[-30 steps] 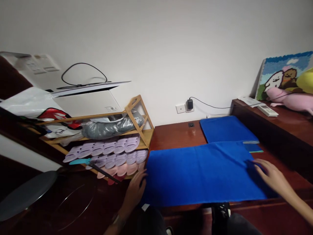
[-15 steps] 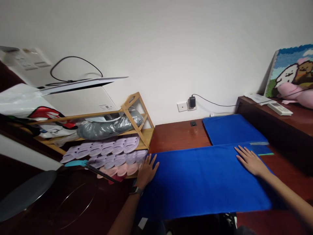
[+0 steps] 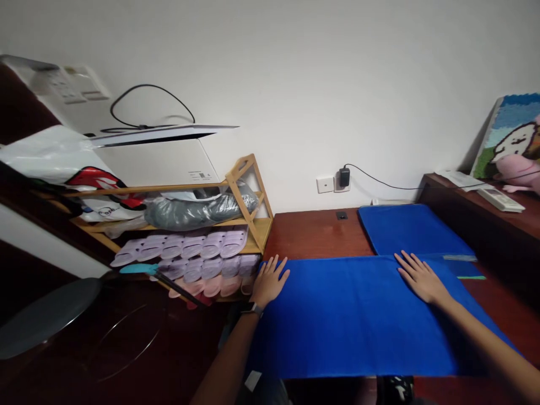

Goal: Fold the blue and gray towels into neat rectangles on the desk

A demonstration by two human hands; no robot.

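Note:
A large blue cloth is spread over the front of the reddish-brown desk, its near edge reaching the desk's front. My left hand lies on its far left corner, fingers spread, with a dark watch on the wrist. Toward the far right part of the same cloth, my right hand rests flat with its fingers apart. Behind it lies a second, folded blue cloth. A small white tag shows at the near left edge of the large cloth.
A wooden rack with lilac and pink slippers stands left of the desk. A grey round seat is at lower left. A raised shelf at right holds a remote and a pink plush toy. A black plug hangs at the wall.
The camera view has shifted slightly. My right hand has moved a little left over the cloth, nearer to my left hand. Both hands remain spread on it.

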